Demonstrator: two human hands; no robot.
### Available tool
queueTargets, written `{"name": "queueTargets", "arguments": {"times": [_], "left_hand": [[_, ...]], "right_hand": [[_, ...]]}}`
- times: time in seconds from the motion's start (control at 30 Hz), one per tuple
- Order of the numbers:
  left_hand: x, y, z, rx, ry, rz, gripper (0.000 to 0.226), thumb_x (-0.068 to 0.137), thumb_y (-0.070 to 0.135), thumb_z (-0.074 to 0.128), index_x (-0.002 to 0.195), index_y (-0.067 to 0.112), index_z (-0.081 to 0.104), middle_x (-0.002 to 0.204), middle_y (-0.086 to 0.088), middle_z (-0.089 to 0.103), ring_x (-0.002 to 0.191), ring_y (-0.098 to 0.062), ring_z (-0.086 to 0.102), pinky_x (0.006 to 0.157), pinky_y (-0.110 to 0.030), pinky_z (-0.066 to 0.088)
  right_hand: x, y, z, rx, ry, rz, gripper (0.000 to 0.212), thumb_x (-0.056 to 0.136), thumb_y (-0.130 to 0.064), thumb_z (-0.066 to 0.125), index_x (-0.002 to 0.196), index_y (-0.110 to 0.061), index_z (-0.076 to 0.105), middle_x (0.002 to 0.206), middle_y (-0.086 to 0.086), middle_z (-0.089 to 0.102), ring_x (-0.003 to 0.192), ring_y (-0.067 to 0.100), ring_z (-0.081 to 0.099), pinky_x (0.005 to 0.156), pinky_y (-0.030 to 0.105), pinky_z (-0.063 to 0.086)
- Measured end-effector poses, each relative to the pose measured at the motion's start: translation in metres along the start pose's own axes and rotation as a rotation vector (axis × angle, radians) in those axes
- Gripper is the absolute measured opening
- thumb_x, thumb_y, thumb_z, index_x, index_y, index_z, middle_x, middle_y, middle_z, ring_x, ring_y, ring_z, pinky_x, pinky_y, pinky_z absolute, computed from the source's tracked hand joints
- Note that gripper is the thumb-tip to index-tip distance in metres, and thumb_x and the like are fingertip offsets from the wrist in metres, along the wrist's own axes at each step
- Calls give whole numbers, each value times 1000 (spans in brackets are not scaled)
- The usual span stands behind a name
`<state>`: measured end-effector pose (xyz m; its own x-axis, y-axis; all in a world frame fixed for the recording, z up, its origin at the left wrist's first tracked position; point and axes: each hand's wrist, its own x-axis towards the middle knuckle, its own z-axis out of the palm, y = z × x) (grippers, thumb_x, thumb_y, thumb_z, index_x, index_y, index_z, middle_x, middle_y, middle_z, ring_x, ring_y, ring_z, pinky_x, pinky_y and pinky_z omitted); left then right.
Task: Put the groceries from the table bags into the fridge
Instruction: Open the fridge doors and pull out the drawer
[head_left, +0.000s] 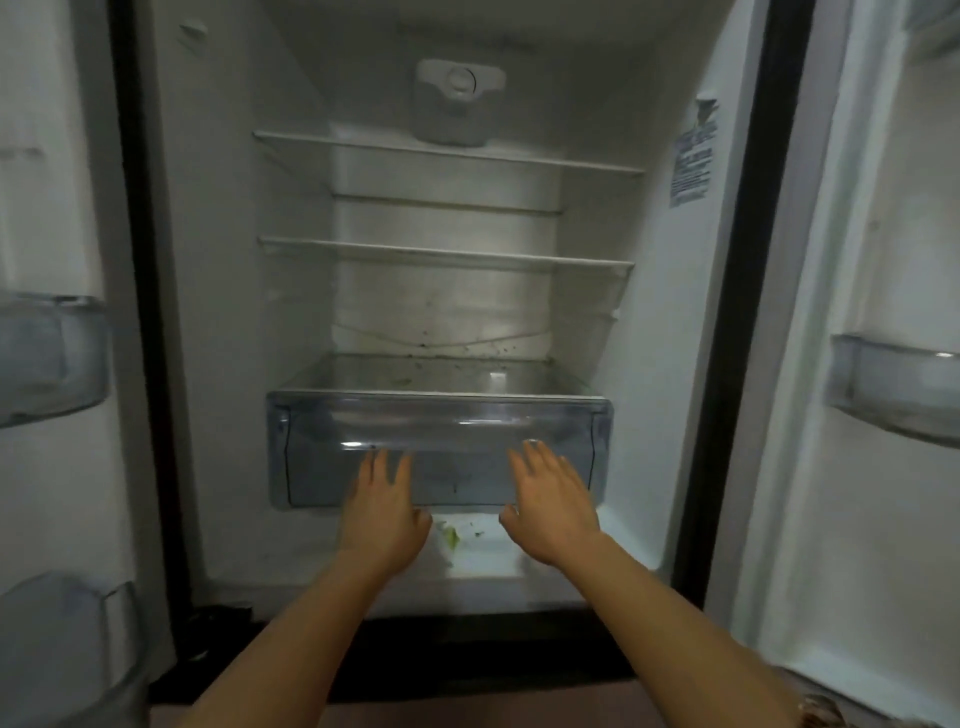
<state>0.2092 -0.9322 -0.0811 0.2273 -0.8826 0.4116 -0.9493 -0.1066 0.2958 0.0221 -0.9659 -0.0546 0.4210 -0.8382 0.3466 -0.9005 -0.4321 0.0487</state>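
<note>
Left hand (382, 512) and right hand (553, 506) flat on crisper drawer (441, 421), fingers (383, 463) apart; I judge uneven pushing could jam it.

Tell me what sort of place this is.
Probably a home kitchen, seen from right in front of an open fridge. The cues are the stacked shelves, a clear crisper drawer and door bins on either side.

Head cam: one wide-angle view, close on open fridge (223, 312).
Worn at head ht, faces fwd & slightly down, square into it. Near: left hand (382, 512) and right hand (553, 506) reach the crisper drawer (441, 426) front. Door bins (893, 384) at both frame sides, bowed by lens.
</note>
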Motion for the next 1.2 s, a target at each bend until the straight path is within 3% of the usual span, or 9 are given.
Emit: {"name": "queueTargets", "arguments": {"times": [0.13, 0.3, 0.37, 0.43, 0.5, 0.67, 0.9, 1.03, 1.2], "left_hand": [[47, -5, 18, -21, 126, 61, 82, 93, 39, 51, 152, 20, -1, 159, -11, -13, 147, -28, -12, 118, -41, 3], [93, -9, 23, 15, 211, 150, 75, 96, 41, 43, 152, 22, -2, 160, -7, -9, 147, -26, -13, 116, -42, -8], [104, -12, 26, 32, 232, 167, 71, 93, 37, 49, 152, 19, 14, 160, -10, 11, 148, -28, 1, 116, -44, -6], [111, -17, 28, 80, 295, 200, 64, 85, 31, 65, 142, 14, 41, 145, -15, 42, 139, -34, 32, 115, -50, 8], [121, -21, 25, 127, 352, 230, 51, 79, 24, 72, 127, 14, 57, 123, -13, 59, 121, -34, 52, 112, -56, 20], [129, -15, 6, 135, 280, 199, 37, 90, 25, 59, 127, 18, 53, 124, -7, 52, 123, -28, 44, 115, -53, 10], [95, -11, -7, 89, 368, 210, 34, 91, 24, 59, 124, 17, 54, 119, -7, 53, 118, -27, 49, 117, -50, 1], [72, -8, -13, 64, 460, 247, 31, 84, 20, 68, 114, 13, 62, 108, -12, 58, 103, -32, 58, 115, -53, 9], [39, -4, -19, 57, 525, 256, 34, 76, 19, 77, 106, 10, 65, 98, -13, 60, 92, -33, 61, 111, -57, 17]], "right_hand": [[47, 9, 21, 57, 47, 4, 82, 95, -38, 49, 153, -12, -4, 162, 8, -10, 149, 23, -8, 120, 38, -1], [91, 21, 32, 41, 151, -20, 83, 96, -42, 46, 153, -14, -7, 162, 4, -10, 149, 21, -10, 119, 41, -4], [103, 22, 36, 27, 221, -22, 80, 91, -39, 58, 152, -8, 16, 160, 11, 18, 148, 26, 15, 118, 48, 11], [113, 24, 43, -32, 375, -36, 69, 77, -33, 77, 134, -4, 52, 134, 14, 57, 126, 29, 53, 103, 52, 38], [121, 28, 45, -78, 486, -53, 54, 70, -28, 83, 116, -9, 64, 109, 6, 68, 102, 26, 65, 92, 46, 48], [131, 32, 34, -168, 523, -82, 39, 66, -21, 85, 100, -14, 66, 91, 1, 63, 83, 24, 61, 81, 37, 28], [101, 28, 13, -66, 418, -119, 33, 86, -21, 67, 114, -7, 59, 106, 11, 59, 98, 32, 57, 91, 43, 42], [76, 26, 2, 47, 417, -138, 32, 94, -24, 56, 123, -11, 52, 114, 7, 58, 110, 28, 51, 104, 39, 30], [44, 24, -8, 180, 452, -132, 28, 88, -24, 59, 115, -15, 55, 108, 0, 57, 107, 21, 50, 91, 28, 22]]}}
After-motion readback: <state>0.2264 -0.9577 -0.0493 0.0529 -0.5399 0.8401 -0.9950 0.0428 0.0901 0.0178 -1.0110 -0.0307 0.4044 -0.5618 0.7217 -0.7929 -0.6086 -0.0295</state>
